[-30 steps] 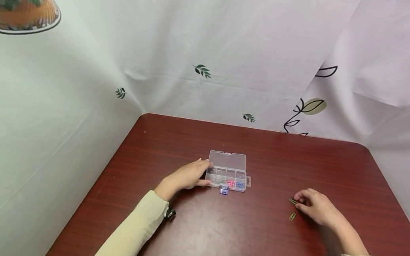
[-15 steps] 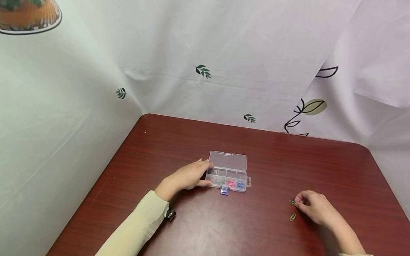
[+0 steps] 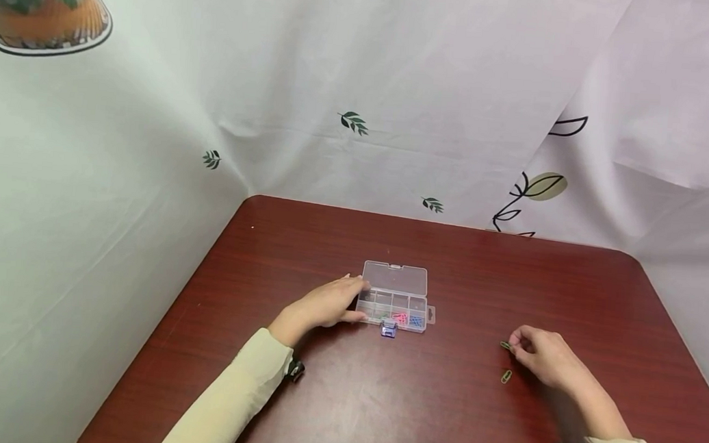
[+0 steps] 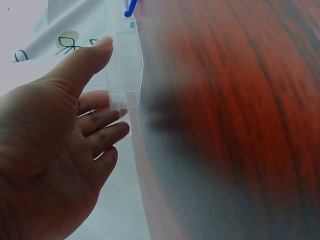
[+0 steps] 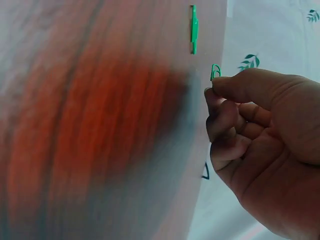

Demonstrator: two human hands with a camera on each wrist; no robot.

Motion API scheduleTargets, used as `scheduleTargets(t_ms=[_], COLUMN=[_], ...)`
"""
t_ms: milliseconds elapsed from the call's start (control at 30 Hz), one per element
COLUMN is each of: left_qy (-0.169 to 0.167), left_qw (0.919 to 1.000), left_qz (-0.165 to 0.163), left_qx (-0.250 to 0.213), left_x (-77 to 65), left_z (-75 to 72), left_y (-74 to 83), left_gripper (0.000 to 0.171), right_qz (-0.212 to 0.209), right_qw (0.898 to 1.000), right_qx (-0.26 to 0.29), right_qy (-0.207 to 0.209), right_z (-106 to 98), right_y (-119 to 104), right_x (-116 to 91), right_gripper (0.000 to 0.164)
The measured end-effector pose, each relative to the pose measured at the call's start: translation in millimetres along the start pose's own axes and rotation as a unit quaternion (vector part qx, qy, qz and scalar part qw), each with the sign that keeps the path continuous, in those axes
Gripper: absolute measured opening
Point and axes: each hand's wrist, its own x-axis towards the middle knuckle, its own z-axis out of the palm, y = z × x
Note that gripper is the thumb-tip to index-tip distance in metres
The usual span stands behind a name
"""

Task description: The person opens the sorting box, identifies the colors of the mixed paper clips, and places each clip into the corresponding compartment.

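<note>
A clear compartment box (image 3: 395, 278) lies on the table with its lid folded back. My left hand (image 3: 327, 303) holds its left end, thumb at the front and fingers toward the back; the left wrist view shows them around the box wall (image 4: 125, 65). Pink pieces (image 3: 400, 318), blue pieces (image 3: 416, 320) and some green lie in the front compartments. To the right, my right hand (image 3: 545, 358) pinches a green paper clip (image 5: 216, 71) between thumb and index finger, low over the table. A second green paper clip (image 3: 506, 377) lies nearer the front.
A blue latch (image 3: 389, 329) juts from the box's front, and a hanging tab (image 3: 431, 315) from its right side. The dark red table (image 3: 440, 406) meets white patterned cloth (image 3: 297, 156) at the back and sides.
My right hand has shifted very slightly, with the paper clip pinched and raised a little. The left hand and the box have stayed in place.
</note>
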Motion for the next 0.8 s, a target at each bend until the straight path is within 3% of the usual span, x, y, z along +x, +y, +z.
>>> scheduleTargets(t_ms=[800], left_qy=[0.005], left_qw=[1.0000], left_qz=[0.004], left_qx=[0.004], left_x=[-1.8], left_z=[-1.4], left_y=[2.5], left_gripper=[0.050], right_qz=[-0.068], right_qw=[0.996], right_qx=[0.006], right_qy=[0.048], right_z=[-5.3], right_y=[-42.1], right_x=[21.9], right_gripper=[0.012])
